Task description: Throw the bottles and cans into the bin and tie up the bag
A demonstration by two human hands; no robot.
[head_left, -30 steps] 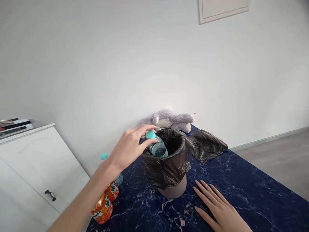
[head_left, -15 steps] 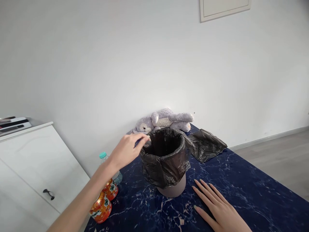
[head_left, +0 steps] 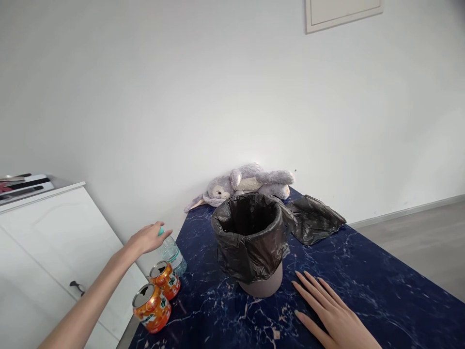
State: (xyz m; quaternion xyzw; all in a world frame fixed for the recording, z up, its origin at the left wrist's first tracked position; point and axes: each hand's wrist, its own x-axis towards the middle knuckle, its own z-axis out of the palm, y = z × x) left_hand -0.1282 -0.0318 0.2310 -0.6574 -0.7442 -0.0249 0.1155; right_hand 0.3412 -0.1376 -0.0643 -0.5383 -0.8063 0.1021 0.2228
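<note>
Head: bottle cap (head_left: 161, 231) part-hidden

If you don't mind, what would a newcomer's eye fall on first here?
First, the bin lined with a black bag stands mid-scene on the dark blue table. Behind it, a grey plush toy lies by the wall. At the table's left edge stand two orange cans and a bottle, the left hand at its cap.

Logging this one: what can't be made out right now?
Head view, all:
Bottom inside the black bag: near rim and shadow hide it.
Whether the left hand grips the bottle's cap: fingers partly cover it.
Right hand: wrist cut off by bottom edge.
Objects on the cabinet: cut off by left edge.
</note>
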